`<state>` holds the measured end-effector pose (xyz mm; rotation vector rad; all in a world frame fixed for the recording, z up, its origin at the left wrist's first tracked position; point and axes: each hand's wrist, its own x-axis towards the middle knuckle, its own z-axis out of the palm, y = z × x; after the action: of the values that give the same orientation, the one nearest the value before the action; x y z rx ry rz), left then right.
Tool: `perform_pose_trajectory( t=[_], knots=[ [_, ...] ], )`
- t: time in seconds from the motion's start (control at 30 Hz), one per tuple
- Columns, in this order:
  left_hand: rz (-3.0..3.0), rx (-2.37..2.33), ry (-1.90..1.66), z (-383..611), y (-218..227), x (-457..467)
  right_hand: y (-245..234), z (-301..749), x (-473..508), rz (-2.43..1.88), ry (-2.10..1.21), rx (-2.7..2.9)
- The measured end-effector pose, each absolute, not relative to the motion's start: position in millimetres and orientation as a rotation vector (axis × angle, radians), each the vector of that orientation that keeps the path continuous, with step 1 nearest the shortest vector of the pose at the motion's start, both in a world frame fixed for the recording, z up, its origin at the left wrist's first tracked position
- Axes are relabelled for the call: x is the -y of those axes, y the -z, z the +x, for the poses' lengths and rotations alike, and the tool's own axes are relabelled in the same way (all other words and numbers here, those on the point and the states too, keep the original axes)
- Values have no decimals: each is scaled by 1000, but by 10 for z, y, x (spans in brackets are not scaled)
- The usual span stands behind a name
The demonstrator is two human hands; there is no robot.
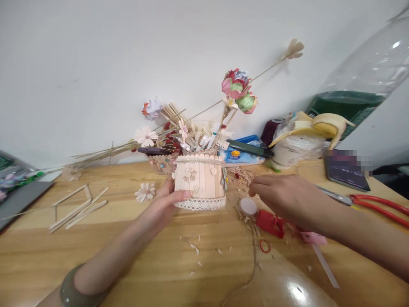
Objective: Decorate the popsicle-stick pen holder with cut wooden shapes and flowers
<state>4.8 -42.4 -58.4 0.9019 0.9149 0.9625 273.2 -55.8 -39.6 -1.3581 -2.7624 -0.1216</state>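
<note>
My left hand (169, 197) grips the lower left side of a holder made of craft sticks (204, 179), its thumb across the front. White lace runs along the holder's bottom edge, and a small wooden flower and hearts decorate its front. To the right, my right hand (277, 194) hovers over wood scraps (244, 179) with its fingers curled down and together; whatever they may hold is hidden. Just below its fingertips are a round pale lid (248, 207) and a red ribbon (270, 224). A loose petal flower (145, 192) lies left of the holder.
Behind the holder stand paper flowers (236, 85) and dried stems. Craft sticks (78, 209) lie at left beside a laptop (25, 202). Red-handled scissors (377, 202), a phone (347, 170), a banana peel (329, 123) and a large plastic bottle (361, 76) occupy the right.
</note>
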Motion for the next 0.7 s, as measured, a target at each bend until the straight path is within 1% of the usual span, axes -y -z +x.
perform_pose_trajectory(
  t=[0.1, 0.23, 0.43, 0.53, 0.63, 0.7],
  knots=[
    [885, -911, -971, 44, 586, 421, 328, 2669, 628, -1349, 100, 2798],
    [876, -879, -998, 44, 588, 411, 252, 2603, 723, -1356, -15, 2851],
    [839, -803, -1018, 57, 612, 400, 151, 2430, 809, -1418, -93, 2721],
    [837, -776, -1010, 41, 671, 389, 174, 2372, 810, -1477, -92, 2641],
    [825, -778, -1016, 33, 713, 378, 274, 2409, 778, -1252, -69, 2724],
    [811, -782, -1019, 37, 714, 371, 353, 2462, 761, -1066, 34, 2800]
  ],
)
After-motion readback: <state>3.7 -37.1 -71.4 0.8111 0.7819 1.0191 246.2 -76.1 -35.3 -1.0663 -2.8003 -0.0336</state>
